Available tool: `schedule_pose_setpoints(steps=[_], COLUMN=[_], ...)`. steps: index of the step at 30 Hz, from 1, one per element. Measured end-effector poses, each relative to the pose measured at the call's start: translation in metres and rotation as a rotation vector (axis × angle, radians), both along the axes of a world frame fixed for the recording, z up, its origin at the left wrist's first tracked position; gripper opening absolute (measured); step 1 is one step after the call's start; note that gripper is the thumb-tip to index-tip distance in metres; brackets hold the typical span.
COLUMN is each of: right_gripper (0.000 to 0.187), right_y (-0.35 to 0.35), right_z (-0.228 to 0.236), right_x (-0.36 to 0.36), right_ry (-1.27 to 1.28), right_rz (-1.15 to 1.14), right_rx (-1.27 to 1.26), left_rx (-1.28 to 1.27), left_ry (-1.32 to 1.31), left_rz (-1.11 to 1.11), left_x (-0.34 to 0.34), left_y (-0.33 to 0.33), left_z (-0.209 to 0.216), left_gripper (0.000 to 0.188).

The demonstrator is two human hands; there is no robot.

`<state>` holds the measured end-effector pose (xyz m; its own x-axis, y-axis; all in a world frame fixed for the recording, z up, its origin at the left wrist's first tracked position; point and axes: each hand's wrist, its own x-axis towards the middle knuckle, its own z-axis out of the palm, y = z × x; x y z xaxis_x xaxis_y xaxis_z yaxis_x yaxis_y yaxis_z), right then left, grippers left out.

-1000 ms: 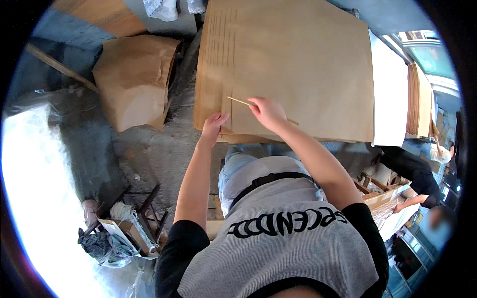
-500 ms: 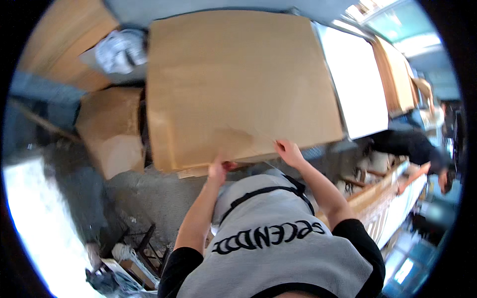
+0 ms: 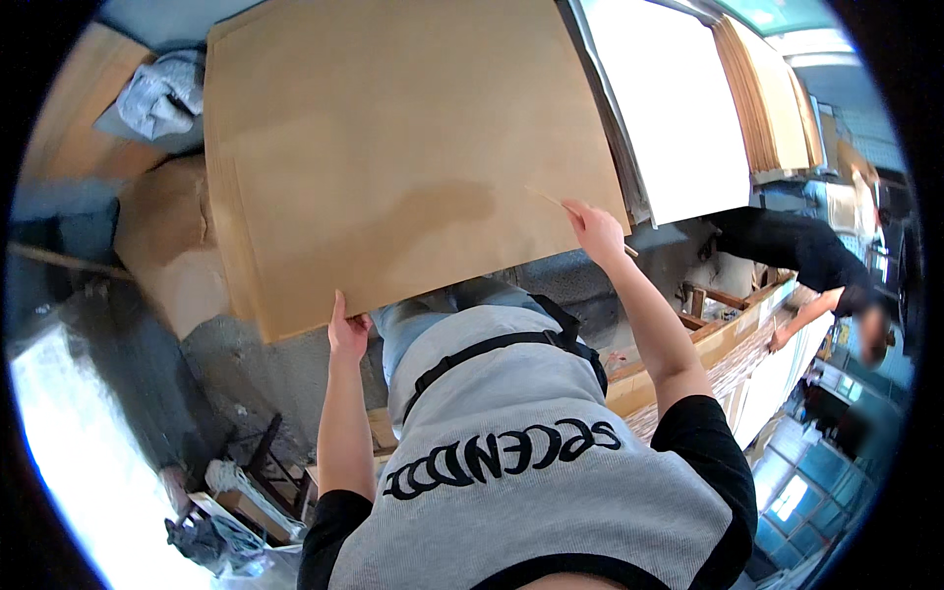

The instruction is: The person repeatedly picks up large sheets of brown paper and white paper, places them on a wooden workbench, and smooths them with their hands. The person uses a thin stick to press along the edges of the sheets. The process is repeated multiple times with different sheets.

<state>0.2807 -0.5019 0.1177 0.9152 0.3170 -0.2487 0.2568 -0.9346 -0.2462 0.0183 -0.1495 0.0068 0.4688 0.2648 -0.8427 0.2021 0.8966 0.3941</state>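
A large stack of flat brown paper sheets (image 3: 393, 128) lies in front of me, its near edge close to my waist. My left hand (image 3: 350, 329) is at that near edge toward the left corner, thumb up over the top sheet and the other fingers curled at the rim, pinching it. Over the right part of the stack, my right hand (image 3: 596, 232) is closed around a thin, light-coloured stick (image 3: 547, 196). One end points up and left above the paper; the other pokes out behind the hand. A shadow falls across the top sheet.
White sheets (image 3: 664, 108) and another brown stack (image 3: 757, 93) stand to the right. A co-worker in dark clothes (image 3: 796, 241) bends over a long wooden-framed bench (image 3: 723, 339). At left are a torn brown sheet (image 3: 162, 236) and a grey cloth bundle (image 3: 162, 93).
My hands have moved apart: the left slid leftward along the near edge, the right rose up and right over the sheet. The stack now appears lower and further left in view.
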Motion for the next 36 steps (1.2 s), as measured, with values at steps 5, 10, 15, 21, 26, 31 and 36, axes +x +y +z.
schedule_pose_setpoints(steps=[5,10,15,21,26,31,36], right_gripper=[0.023,0.023,0.024,0.022,0.019,0.016,0.011], right_y=[-0.027,-0.005,0.031,0.137,0.238,0.265,0.234], right_z=[-0.029,0.005,0.000,-0.013,-0.001,-0.033,-0.021], right_x=[0.011,0.014,0.016,-0.010,-0.070,-0.081,-0.061], right_ry=[0.075,0.003,0.091,-0.002,0.028,0.056,0.080], right_rz=[0.129,0.191,0.286,0.589,0.839,0.785,0.544], right_rx=[-0.239,-0.111,-0.013,0.157,0.229,0.098,0.120], left_rx=[-0.076,-0.053,-0.017,-0.029,-0.080,-0.136,-0.145], left_ry=[0.004,-0.054,-0.005,0.020,0.040,-0.038,0.032], left_rz=[0.147,0.166,0.105,0.118,0.142,0.167,0.156], left_x=[-0.009,-0.015,-0.002,0.001,0.000,-0.004,0.004], left_y=[-0.010,-0.010,-0.003,-0.001,-0.002,-0.004,-0.001], left_z=[-0.008,-0.017,-0.003,-0.006,-0.010,-0.009,-0.003], left_gripper=[0.030,0.027,0.032,0.036,0.035,0.029,0.026])
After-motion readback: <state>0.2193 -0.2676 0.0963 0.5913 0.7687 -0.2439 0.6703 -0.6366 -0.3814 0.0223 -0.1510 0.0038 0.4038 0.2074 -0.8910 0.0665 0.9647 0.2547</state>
